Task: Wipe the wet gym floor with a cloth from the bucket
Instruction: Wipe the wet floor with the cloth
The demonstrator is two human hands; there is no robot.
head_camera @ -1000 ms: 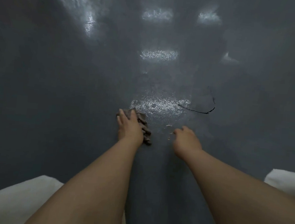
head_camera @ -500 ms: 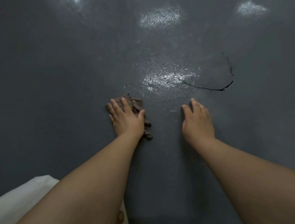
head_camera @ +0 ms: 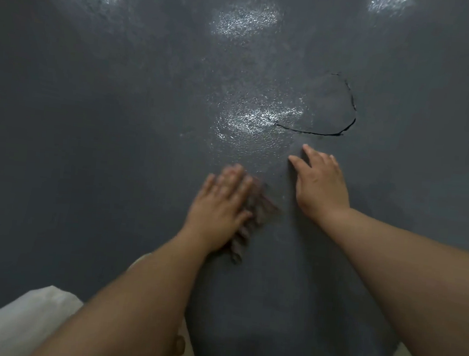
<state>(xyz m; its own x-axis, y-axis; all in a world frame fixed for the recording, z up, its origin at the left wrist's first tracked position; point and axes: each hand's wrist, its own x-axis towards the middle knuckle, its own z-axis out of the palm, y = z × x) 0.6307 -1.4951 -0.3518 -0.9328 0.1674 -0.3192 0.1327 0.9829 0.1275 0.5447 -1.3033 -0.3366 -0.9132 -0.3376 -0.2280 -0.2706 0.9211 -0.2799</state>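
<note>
A dark brown cloth [head_camera: 255, 216] lies crumpled on the dark grey gym floor [head_camera: 120, 111], mostly under my left hand [head_camera: 219, 205]. That hand presses flat on the cloth with its fingers straight and is blurred by motion. My right hand [head_camera: 319, 182] rests flat on the floor to the right of the cloth, fingers spread. A shiny wet patch [head_camera: 249, 122] glistens just beyond both hands. No bucket is in view.
A curved black crack [head_camera: 316, 132] in the floor runs just beyond my right hand. More shiny patches [head_camera: 244, 19] lie farther off. White fabric over my knees [head_camera: 16, 326] shows at the bottom left and bottom right.
My left hand has slid the cloth to the right, toward my right hand. The right hand opened flat onto the floor. The view has shifted forward over the floor.
</note>
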